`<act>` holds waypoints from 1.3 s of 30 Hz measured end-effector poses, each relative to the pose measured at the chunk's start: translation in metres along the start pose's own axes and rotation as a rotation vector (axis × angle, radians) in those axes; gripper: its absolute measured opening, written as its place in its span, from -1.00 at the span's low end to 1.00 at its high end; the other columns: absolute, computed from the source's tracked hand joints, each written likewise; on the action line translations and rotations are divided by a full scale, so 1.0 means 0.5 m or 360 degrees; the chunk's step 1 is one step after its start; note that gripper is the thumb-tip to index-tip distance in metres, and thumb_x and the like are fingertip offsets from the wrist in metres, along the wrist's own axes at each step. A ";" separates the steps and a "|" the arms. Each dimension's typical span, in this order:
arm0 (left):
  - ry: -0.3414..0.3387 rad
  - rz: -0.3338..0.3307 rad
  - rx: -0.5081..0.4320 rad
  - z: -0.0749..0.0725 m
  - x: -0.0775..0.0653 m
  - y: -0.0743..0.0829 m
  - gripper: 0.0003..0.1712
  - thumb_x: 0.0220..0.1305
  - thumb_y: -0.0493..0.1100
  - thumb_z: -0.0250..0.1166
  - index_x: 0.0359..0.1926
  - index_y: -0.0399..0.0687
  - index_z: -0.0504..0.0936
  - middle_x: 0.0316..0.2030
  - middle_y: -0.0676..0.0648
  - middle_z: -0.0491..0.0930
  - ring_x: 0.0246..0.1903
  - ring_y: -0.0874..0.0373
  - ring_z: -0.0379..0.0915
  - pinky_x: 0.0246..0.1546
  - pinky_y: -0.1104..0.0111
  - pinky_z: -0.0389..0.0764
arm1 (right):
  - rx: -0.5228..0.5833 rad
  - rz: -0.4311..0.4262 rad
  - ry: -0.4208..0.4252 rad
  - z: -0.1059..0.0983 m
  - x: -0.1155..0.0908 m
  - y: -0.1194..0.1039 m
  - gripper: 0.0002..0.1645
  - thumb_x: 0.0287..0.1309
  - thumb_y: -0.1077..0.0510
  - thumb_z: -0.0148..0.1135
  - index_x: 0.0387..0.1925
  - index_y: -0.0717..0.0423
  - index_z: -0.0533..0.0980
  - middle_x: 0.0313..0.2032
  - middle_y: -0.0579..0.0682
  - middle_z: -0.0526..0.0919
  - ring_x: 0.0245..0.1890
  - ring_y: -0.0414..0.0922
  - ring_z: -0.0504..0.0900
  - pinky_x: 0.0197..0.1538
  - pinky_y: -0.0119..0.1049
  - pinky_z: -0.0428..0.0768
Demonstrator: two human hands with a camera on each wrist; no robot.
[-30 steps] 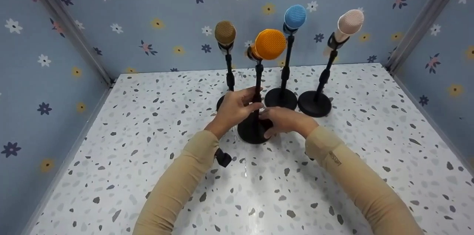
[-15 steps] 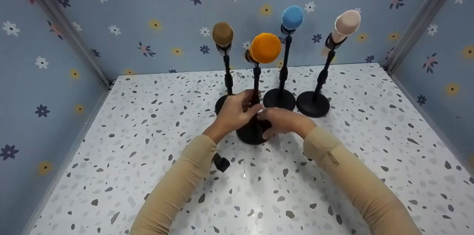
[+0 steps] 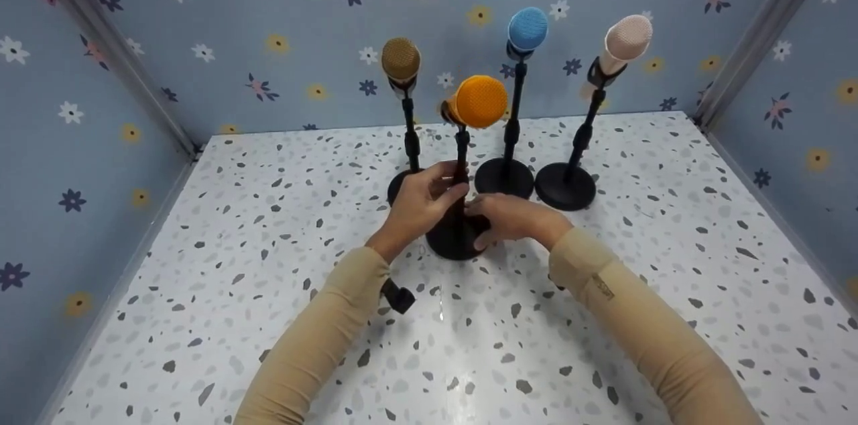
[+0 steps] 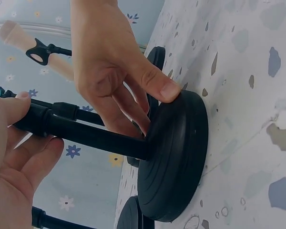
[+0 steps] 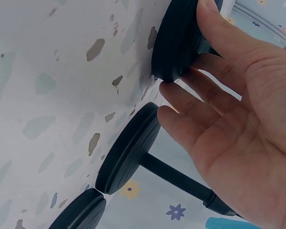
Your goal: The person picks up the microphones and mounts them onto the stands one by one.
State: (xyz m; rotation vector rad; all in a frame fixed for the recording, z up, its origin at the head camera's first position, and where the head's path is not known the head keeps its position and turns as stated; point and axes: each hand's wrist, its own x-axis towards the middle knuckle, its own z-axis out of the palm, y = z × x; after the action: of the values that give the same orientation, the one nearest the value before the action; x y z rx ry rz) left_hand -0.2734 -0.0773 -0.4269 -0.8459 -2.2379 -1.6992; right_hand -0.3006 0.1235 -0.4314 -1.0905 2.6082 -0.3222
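An orange-headed microphone (image 3: 481, 102) sits in the clip of a black desk microphone stand (image 4: 97, 137), the nearest of several. My left hand (image 3: 419, 207) grips its pole near the collar, thumb on the near side and fingers behind. Lower down, my right hand (image 3: 516, 217) holds the round base (image 4: 181, 152), with its thumb on the rim and the other fingers around the far side, partly hidden by the pole. The base stands on the table in the head view. In the right wrist view, the fingertips (image 5: 169, 117) lie close to a neighbouring base.
Behind stand three more microphones on black stands: brown-gold (image 3: 401, 59), blue (image 3: 527, 29) and pale pink (image 3: 628, 39). The speckled white table (image 3: 268, 291) meets flowered blue walls (image 3: 301, 23) at back and sides. A small black piece (image 3: 400, 297) shows by the left wrist.
The orange microphone has come down closer to the base as the upper pole slid lower. My left hand stays around the pole, and my right hand remains on the base.
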 end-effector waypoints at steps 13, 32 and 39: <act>0.0087 0.0030 -0.0009 0.006 -0.007 0.054 -0.65 0.34 -0.43 0.31 0.13 -0.40 0.58 0.01 -0.30 0.66 -0.01 -0.17 0.65 0.00 0.15 0.68 | 0.0020 0.0046 -0.0039 -0.005 -0.002 -0.002 -0.20 0.10 0.02 0.54 0.29 0.30 0.49 0.34 0.23 0.45 0.35 0.14 0.41 0.43 -0.04 0.31; 0.0117 0.0090 -0.0004 0.010 -0.002 -0.011 -0.67 0.36 -0.22 0.38 0.11 -0.16 0.66 0.03 -0.10 0.70 -0.04 0.04 0.69 -0.05 0.34 0.68 | -0.0014 0.0042 -0.0029 -0.005 -0.004 -0.002 -0.20 0.12 0.03 0.53 0.31 0.30 0.47 0.35 0.24 0.43 0.35 0.16 0.40 0.43 -0.02 0.31; 0.0108 0.0081 -0.0032 0.012 -0.006 -0.012 -0.69 0.38 -0.23 0.35 0.11 -0.18 0.66 0.03 -0.12 0.70 -0.05 0.06 0.70 -0.04 0.32 0.69 | -0.0005 0.0033 -0.0017 -0.003 -0.006 -0.004 -0.20 0.11 0.03 0.53 0.31 0.29 0.48 0.35 0.23 0.44 0.36 0.15 0.41 0.44 -0.02 0.30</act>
State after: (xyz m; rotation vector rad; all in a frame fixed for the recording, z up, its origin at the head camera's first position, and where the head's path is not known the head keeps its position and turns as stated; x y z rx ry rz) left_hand -0.2735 -0.0739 -0.4352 -0.8297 -2.1407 -1.7039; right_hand -0.2977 0.1245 -0.4286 -1.0626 2.6095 -0.3073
